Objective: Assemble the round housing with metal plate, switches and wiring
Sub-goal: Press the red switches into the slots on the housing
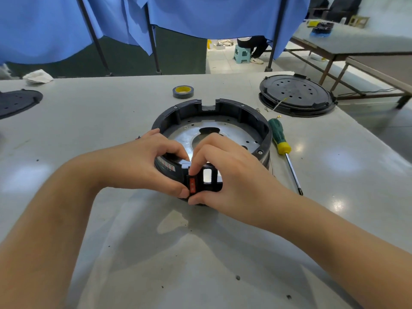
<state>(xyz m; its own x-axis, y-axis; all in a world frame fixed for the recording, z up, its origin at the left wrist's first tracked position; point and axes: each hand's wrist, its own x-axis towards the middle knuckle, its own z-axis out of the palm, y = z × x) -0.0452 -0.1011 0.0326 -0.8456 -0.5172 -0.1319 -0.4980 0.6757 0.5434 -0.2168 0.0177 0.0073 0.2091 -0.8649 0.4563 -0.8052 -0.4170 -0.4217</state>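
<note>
The round black housing (245,112) lies on the grey table (133,241), open side up, with the shiny metal plate (236,132) inside it. A red rocker switch (192,184) sits in a slot of the housing's near wall, beside an empty rectangular opening (207,175). My left hand (156,161) grips the near left wall, thumb against the switch. My right hand (225,170) pinches the switch from above and below with forefinger and thumb. No wiring shows inside the housing.
A green and yellow screwdriver (282,141) lies right of the housing. A roll of grey tape (183,91) stands behind it. A black perforated lid (295,93) with a thin yellow wire (276,107) sits at back right, another dark disc (15,102) at far left, a white cloth (38,76) behind.
</note>
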